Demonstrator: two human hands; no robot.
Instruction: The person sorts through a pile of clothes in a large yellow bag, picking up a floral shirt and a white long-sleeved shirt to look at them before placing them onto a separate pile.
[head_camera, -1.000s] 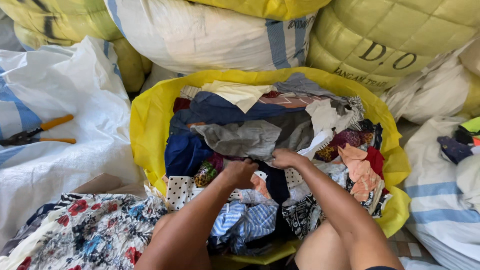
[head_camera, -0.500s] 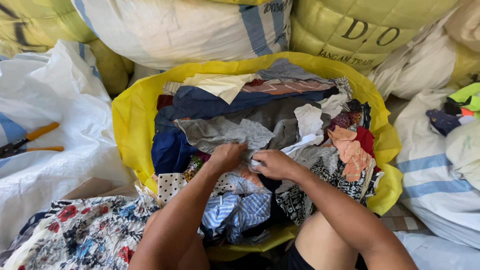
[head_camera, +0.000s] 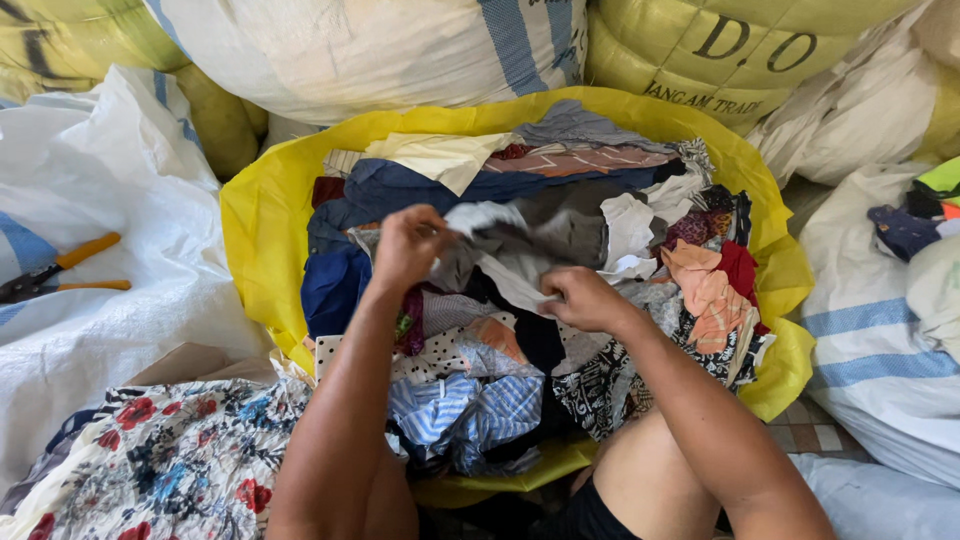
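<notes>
While a flowered cotton cloth (head_camera: 150, 460) lies nearest at the lower left, both hands work in the open yellow woven sack (head_camera: 262, 215) heaped with mixed clothes. The right hand (head_camera: 580, 298) pinches a fold of a thin grey-white garment (head_camera: 505, 245) low on the pile; the left hand (head_camera: 408, 245) is closed on its other end, lifted slightly. It looks light, limp and easily snagged, best gripped by bunched edges. Farther left, orange-handled pliers (head_camera: 65, 270) rest on a white sack (head_camera: 110, 180); stuffed bales (head_camera: 400, 50) stand behind.

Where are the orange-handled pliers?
In the head view, the pliers lie far left on a white sack, beside the yellow bag of clothes.
</notes>
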